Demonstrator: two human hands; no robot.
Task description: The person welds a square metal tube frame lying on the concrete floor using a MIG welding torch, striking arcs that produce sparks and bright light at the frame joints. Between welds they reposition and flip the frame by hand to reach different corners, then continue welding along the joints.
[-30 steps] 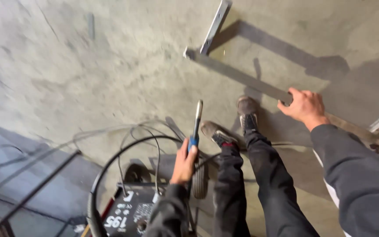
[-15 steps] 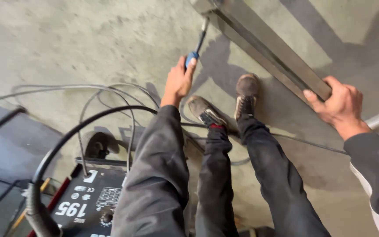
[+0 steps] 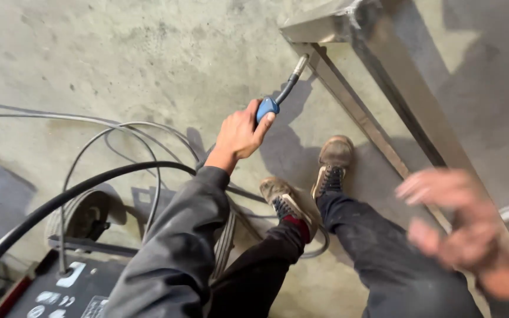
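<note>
Near the steel frame [image 3: 384, 76], the left hand [image 3: 240, 134] had its fingers clamped on the blue handle of the welding torch [image 3: 279, 97] — nozzle tip just beside the frame's corner, closer than half a second before. Right hand [image 3: 463, 227] had let go of the frame bar it gripped earlier — now blurred, hovering just beside the frame, fingers spread apart, holding nothing. Both shoes [image 3: 310, 182] stood on the concrete floor [image 3: 119, 53] beside the frame. Welder unit [image 3: 60, 288] sat well away from the frame, black cable [image 3: 78, 188] running off it. No containers seen.
</note>
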